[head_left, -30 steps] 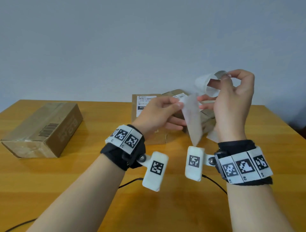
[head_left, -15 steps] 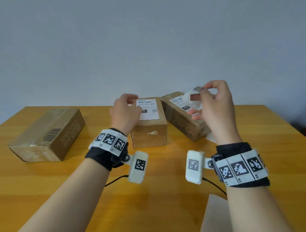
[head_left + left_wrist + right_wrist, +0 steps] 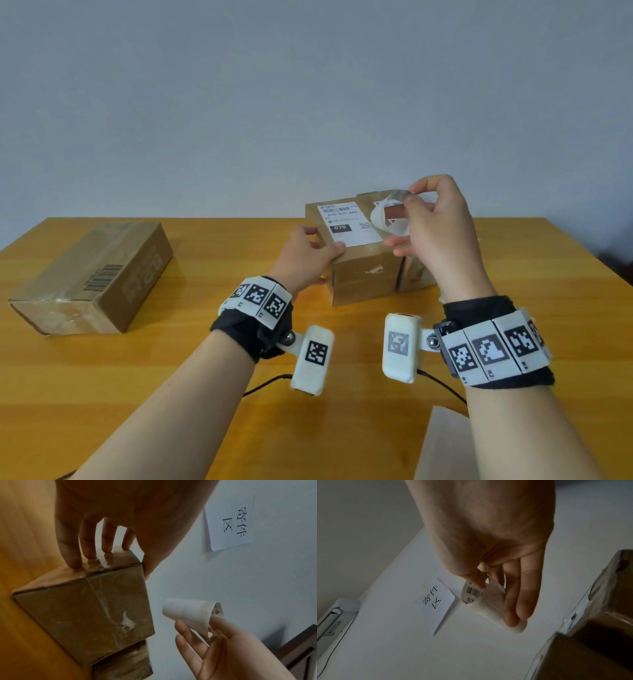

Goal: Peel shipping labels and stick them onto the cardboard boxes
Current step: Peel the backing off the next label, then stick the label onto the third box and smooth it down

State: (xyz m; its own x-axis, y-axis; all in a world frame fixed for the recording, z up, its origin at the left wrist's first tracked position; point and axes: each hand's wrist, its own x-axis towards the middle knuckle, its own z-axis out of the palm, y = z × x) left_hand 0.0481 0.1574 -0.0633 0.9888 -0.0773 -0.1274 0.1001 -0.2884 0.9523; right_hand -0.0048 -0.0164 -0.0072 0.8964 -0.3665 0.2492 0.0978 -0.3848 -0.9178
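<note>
Right hand (image 3: 435, 226) raised above the desk (image 3: 205, 377), thumb and forefinger pinching one edge of a peeled label (image 3: 388, 219); label curled into a loose tube, barcode face visible in the right wrist view. Left hand (image 3: 305, 253) gripping the near-left top corner of the middle box (image 3: 363, 281), fingers down its side, thumb on the top face. Middle box already bearing a stuck label (image 3: 349, 222). Second box (image 3: 416, 277) just behind and right of it, mostly hidden. Unlabelled box (image 3: 92, 277) lying well apart at far left.

Step in hand, as judged: clearing the labelled box, then carrying the curled label to a bare one.

Advice: keep adhesive side from touching itself while curled. Uncurl with both hands before contact. Land one edge first on a flat top face, then smooth outward to drive out bubbles. Avoid the glossy tape seam if possible.
</note>
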